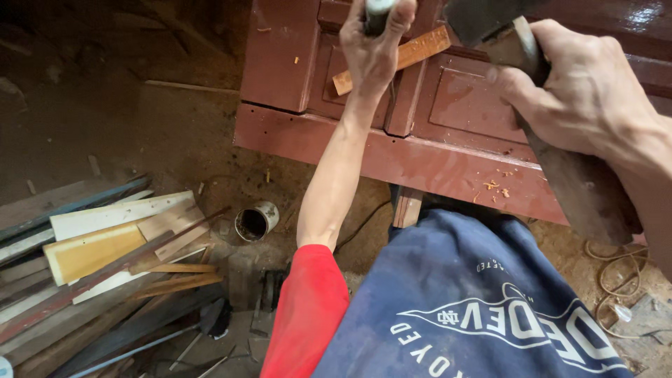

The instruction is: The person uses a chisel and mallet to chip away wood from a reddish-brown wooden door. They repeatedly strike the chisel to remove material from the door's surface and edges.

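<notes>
Wooden strip (399,57), light brown, lies flat on the dark red panelled door (448,133), just beside the left hand's grip, on its right side and partly running under it. Long axis of the strip runs diagonally: lower end toward the left, near the wrist, upper end toward the right, pointing at the right hand. Left hand (374,49): fingers closed tight around a dark cylindrical handle (378,14), whose upper part is cut off by the top of the view; tool type cannot be told. Right hand (581,87): grip clamped on a hatchet-like tool (553,133) with a grey metal head above the fist and a dark worn wooden handle running down and to the right below it. Door's near edge runs below both grips; beyond that edge, toward the person, open dirt floor (175,133). Small orange wood chips (497,187) lie on the door rail below the right grip. Well down-left of the left grip, a tin can (255,220) lies on its side on the floor, mouth facing left, interior dark, contents not discernible. Further left, a pile of boards and offcuts (105,245). Coiled cord (619,273) on the floor below the right grip.
</notes>
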